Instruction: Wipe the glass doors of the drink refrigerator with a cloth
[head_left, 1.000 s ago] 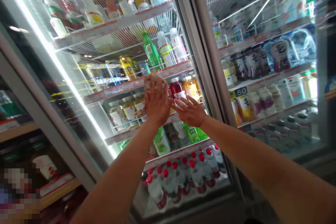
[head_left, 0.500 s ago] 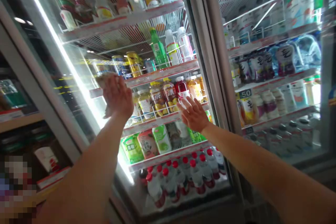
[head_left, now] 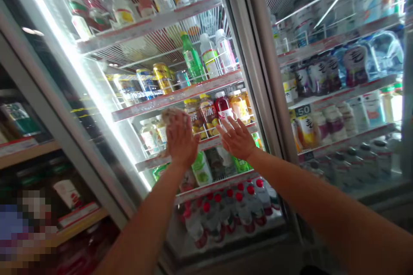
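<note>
My left hand point(head_left: 183, 139) presses a light-coloured cloth point(head_left: 168, 115) against the glass door point(head_left: 222, 58) of a drinks fridge. Motion smears the hand, and most of the cloth is hidden under it. To the right, my right hand point(head_left: 237, 138) lies on the same glass with its fingers spread, holding nothing. Behind the glass, between and above the hands, are a dark bottle with a yellow cap point(head_left: 207, 111) and a red bottle with a white cap point(head_left: 222, 105).
A metal door frame point(head_left: 263, 58) runs slanting to the right of my right hand. Past it is another fridge section with bottles point(head_left: 355, 65). Red-capped bottles point(head_left: 238, 210) stand on the bottom shelf. At left is a wooden shelf point(head_left: 35, 153) with packaged goods.
My left hand has swept right and down across the glass with the cloth, closer to my right hand. The right hand stays in place; the view has shifted slightly.
</note>
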Demonstrator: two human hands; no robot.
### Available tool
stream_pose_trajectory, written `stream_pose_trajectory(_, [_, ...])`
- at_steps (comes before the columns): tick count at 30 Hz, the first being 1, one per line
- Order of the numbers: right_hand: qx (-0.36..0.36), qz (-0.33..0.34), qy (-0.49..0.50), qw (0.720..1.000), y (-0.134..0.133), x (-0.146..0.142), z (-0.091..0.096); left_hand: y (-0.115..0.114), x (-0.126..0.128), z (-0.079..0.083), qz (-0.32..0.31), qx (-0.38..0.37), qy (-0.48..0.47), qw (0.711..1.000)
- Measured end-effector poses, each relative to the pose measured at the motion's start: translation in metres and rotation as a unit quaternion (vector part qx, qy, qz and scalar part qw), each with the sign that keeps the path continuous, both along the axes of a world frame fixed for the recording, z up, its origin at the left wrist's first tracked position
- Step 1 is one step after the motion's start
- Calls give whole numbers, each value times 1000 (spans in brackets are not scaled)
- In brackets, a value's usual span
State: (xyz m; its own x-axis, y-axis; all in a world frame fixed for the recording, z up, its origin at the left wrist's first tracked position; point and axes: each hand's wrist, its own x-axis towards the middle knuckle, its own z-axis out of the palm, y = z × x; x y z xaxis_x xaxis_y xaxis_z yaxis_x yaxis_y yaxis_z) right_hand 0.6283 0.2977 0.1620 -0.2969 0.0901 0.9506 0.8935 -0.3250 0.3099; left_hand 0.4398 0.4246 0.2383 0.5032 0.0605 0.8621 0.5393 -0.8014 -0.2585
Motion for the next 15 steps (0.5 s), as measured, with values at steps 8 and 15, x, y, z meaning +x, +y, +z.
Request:
stream_pose_trajectory(8, [-4, -8, 4, 1000, 1, 0, -1, -6, 8, -73, -118, 209, 157, 958])
stream_pose_trajectory(15, [-6, -11, 1, 1000, -2, -2, 1, 68, -70, 38, 24, 68, 24, 997])
